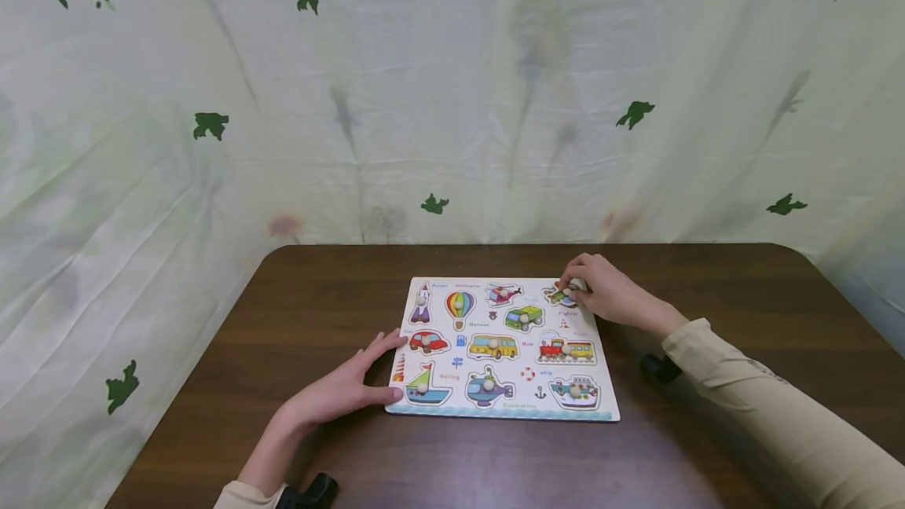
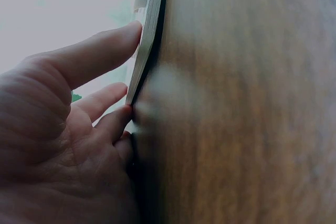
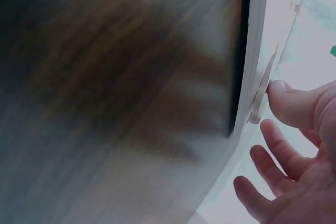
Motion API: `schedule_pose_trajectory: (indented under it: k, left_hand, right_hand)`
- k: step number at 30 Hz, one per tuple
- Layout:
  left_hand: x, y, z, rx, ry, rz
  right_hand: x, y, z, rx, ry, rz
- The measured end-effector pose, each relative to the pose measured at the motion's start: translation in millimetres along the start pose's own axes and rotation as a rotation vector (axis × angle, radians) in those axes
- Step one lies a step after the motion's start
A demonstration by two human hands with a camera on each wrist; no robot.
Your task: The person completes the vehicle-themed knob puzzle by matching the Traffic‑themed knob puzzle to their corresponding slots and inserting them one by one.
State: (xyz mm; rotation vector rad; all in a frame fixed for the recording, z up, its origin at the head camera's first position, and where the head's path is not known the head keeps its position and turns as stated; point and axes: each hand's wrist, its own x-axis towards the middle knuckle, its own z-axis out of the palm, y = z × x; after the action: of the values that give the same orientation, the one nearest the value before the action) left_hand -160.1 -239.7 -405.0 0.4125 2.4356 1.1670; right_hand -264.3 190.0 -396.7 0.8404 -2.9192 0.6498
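A white wooden peg puzzle board (image 1: 505,411) lies flat on the table, with vehicle pieces in its cutouts. My left hand (image 1: 335,391) rests at the board's left edge; thumb and fingers are spread and fairly straight, touching the edge in the left wrist view. At the far right corner, my right hand (image 1: 613,289) pinches the fighter plane puzzle piece (image 1: 553,296) between thumb and index finger. In the right wrist view this piece (image 3: 260,95) tilts up from the board's face, and the other fingers are apart from it. The fingers partly cover the piece.
Around the board spreads a brown wooden table (image 1: 325,289) with rounded far corners. Behind it hangs a pale curtain (image 1: 452,100) with green leaf prints. Near the fighter are the helicopter piece (image 1: 503,294), green truck piece (image 1: 525,319) and train piece (image 1: 566,350).
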Motion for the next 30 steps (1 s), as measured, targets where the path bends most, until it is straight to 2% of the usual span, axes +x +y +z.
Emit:
schedule_pose_trajectory:
  k: [7,30]
  left_hand:
    - [-0.4,1.7,-0.2,0.001,-0.001,0.004]
    - [-0.6,0.8,-0.6,-0.004,-0.001,0.004]
  right_hand:
    - [0.6,3.2,0.7,0.000,0.005,-0.006]
    - [-3.1,5.4,0.6,0.072,0.042,0.066]
